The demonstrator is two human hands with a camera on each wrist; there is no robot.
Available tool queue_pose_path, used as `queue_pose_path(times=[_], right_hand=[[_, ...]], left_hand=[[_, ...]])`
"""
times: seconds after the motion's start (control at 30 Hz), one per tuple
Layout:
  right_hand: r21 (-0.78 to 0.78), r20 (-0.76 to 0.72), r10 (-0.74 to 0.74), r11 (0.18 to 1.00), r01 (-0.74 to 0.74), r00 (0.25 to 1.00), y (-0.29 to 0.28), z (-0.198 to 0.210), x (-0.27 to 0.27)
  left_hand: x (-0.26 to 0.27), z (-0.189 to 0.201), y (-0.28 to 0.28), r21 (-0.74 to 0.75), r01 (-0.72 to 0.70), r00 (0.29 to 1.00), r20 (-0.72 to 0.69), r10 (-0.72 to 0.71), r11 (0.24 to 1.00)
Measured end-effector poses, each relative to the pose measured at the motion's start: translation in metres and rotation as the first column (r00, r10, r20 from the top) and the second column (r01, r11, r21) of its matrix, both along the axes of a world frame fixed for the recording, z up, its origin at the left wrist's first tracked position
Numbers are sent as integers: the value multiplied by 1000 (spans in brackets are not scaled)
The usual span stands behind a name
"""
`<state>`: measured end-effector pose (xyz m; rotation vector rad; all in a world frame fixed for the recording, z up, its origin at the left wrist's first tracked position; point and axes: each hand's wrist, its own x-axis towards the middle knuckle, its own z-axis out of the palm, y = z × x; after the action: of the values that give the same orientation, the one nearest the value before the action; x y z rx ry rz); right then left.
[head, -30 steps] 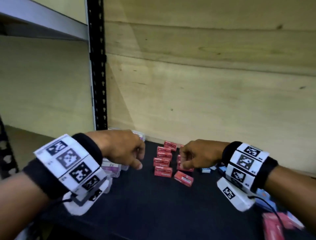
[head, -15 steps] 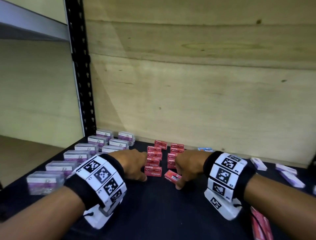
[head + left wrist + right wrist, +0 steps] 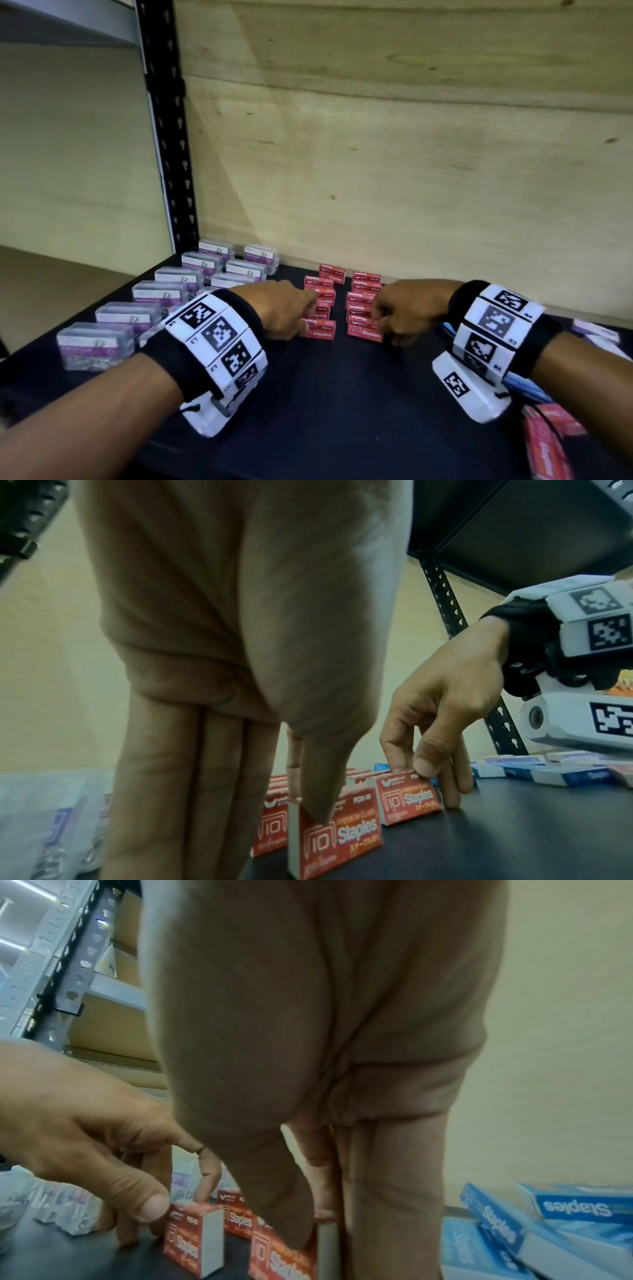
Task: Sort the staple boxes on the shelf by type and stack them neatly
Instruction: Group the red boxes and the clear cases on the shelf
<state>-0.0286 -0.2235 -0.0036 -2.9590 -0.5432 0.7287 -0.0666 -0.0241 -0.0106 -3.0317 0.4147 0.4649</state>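
Two rows of small red staple boxes run front to back on the black shelf. My left hand pinches the front box of the left row, thumb on its printed face. My right hand pinches the front box of the right row between thumb and fingers; the left wrist view shows this grip on the box. In the right wrist view that same box stands under my thumb, and the left hand's box is beside it.
Clear paper clip boxes stand in rows at the left, near the black upright. Blue staple boxes lie piled to the right of my right hand. Red packs lie at the front right. A plywood wall closes the back.
Both hands have come down onto the front ends of the two red rows. The loose red box that lay askew in front now stands squared at the head of the right row.
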Motion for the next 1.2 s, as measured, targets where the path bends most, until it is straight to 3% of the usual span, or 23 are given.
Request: queue_pose_path(times=[0.63, 0.77, 0.87, 1.03, 1.2], right_hand=[[169, -38, -47, 984, 53, 998, -5, 0, -7], [274, -51, -18, 961, 31, 999, -20, 6, -12], [269, 42, -48, 962, 35, 998, -47, 23, -15], [164, 70, -129, 980, 116, 989, -112, 45, -22], [60, 44, -168, 984, 165, 985, -159, 39, -42]], left_hand=[[2, -5, 1, 34, -4, 999, 40, 3, 999], [-5, -3, 9, -64, -17, 1000, 19, 18, 998], [-15, 1, 18, -135, -24, 1000, 4, 25, 991], [-31, 15, -1, -73, 54, 993, 109, -45, 996], [-44, 24, -73, -52, 317, 938, 162, -305, 947]])
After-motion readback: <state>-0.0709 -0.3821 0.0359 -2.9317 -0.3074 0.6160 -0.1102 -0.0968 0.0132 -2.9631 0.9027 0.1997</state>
